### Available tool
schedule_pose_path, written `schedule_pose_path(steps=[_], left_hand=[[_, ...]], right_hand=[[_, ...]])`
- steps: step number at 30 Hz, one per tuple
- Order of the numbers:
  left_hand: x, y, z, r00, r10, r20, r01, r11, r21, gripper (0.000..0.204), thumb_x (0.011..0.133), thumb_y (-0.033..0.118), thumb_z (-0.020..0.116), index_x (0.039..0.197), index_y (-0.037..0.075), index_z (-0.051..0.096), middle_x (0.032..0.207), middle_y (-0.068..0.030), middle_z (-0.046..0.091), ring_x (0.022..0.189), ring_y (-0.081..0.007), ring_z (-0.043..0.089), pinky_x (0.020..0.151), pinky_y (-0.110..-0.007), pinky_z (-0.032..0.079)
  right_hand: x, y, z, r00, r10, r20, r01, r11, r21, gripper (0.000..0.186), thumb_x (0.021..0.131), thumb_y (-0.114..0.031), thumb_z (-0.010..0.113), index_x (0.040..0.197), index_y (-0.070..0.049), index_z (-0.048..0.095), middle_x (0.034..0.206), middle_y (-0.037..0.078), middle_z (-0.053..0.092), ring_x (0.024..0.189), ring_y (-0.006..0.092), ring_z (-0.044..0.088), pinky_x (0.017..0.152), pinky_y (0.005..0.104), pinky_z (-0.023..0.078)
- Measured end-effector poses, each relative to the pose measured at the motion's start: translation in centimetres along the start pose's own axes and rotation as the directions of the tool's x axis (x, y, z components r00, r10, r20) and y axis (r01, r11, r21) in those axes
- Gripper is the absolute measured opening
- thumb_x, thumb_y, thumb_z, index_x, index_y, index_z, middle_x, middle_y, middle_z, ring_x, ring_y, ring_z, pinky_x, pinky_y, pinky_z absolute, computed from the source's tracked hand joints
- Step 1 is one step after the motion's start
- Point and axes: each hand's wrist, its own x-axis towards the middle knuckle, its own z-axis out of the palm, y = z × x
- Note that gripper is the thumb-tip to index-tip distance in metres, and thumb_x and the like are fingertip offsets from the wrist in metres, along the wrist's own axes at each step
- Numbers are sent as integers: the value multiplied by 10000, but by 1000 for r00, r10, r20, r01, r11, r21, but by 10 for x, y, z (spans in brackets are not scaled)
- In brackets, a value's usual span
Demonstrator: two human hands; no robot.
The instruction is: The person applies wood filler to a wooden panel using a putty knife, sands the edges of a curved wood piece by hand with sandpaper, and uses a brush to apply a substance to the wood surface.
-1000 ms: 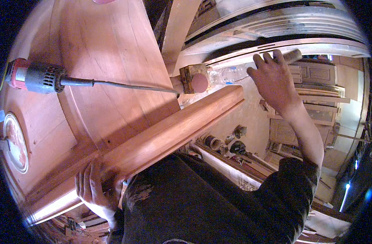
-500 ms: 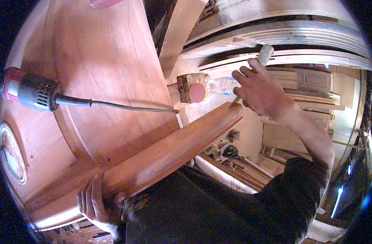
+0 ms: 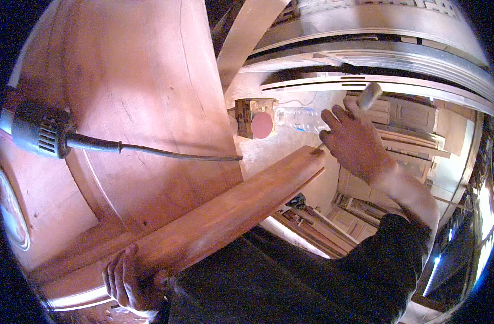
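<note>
Workshop clutter fills the background: pale moulded timber frames [image 3: 376,59] arc across twelve to two o'clock, and stacked panelled wooden doors [image 3: 409,116] stand at three o'clock beyond the hands. A broad reddish wooden table [image 3: 133,92] takes up the whole left half, from nine to twelve o'clock. On it at nine o'clock lies a dark power tool [image 3: 39,132], its black cable [image 3: 166,155] running right toward the centre.

A long reddish wooden board [image 3: 231,213] slants from seven o'clock up to the centre, its upper end just past the table's edge. The left hand [image 3: 132,281] at seven o'clock is clenched around the board's lower end, fingers wrapped over its edge. The right hand [image 3: 355,143] at two o'clock is closed around a tool with a pale handle [image 3: 370,94] that sticks up above the fingers; a thin metal tip below the hand meets the board's upper end. What kind of tool it is cannot be told.

Just beyond the board's end, near the centre, sit a small wooden box with a red round face [image 3: 256,120] and a clear plastic bottle [image 3: 300,119] lying beside it.
</note>
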Motion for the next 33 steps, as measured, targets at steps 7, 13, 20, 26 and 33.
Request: schedule_pose_path(steps=[7, 13, 20, 26, 33], left_hand=[[-1, -1, -1, 999, 30, -18, -28, 997, 68, 601, 919, 546, 589, 1152, -9, 600, 962, -167, 705, 799, -341, 678, 736, -479, 532], [-4, -7, -12, 983, 96, 157, -107, 992, 63, 608, 831, 501, 698, 1151, -5, 593, 1049, -178, 678, 890, -372, 650, 796, -508, 506], [23, 30, -29, 949, 155, 276, -181, 981, 70, 630, 764, 425, 776, 1205, 12, 597, 1205, -183, 623, 1028, -398, 618, 901, -522, 487], [23, 43, -9, 920, 177, 350, -248, 954, 168, 743, 710, 408, 809, 1319, 60, 563, 1276, -165, 603, 1148, -378, 578, 992, -484, 450], [21, 40, 5, 927, 109, 360, -230, 921, 314, 844, 603, 306, 832, 1351, 70, 520, 1265, -170, 608, 1118, -395, 586, 971, -488, 453]], right_hand=[[-39, 0, -14, 982, 131, -138, -138, 990, -40, 205, 746, -183, 664, 941, -127, 692, 1071, 81, 598, 1102, 260, 561, 1016, 447, 360], [-58, 20, -24, 796, 441, -415, -261, 868, 422, 258, 886, -164, 669, 1096, -39, 585, 947, 178, 631, 900, 351, 640, 843, 477, 468], [-80, -56, 64, 652, 738, -173, 84, 157, 984, 204, 1024, -155, 497, 1111, 26, 528, 751, 69, 578, 553, 93, 551, 468, 241, 431], [-79, -158, 84, 637, 760, 130, 344, -431, 834, 373, 1071, -327, 331, 1075, -27, 552, 772, 11, 560, 570, 67, 474, 500, 237, 402], [-62, -276, 97, 764, 616, -194, 427, -256, 867, 478, 967, -291, 578, 1320, 0, 442, 1177, 194, 573, 1106, 337, 567, 965, 426, 421]])
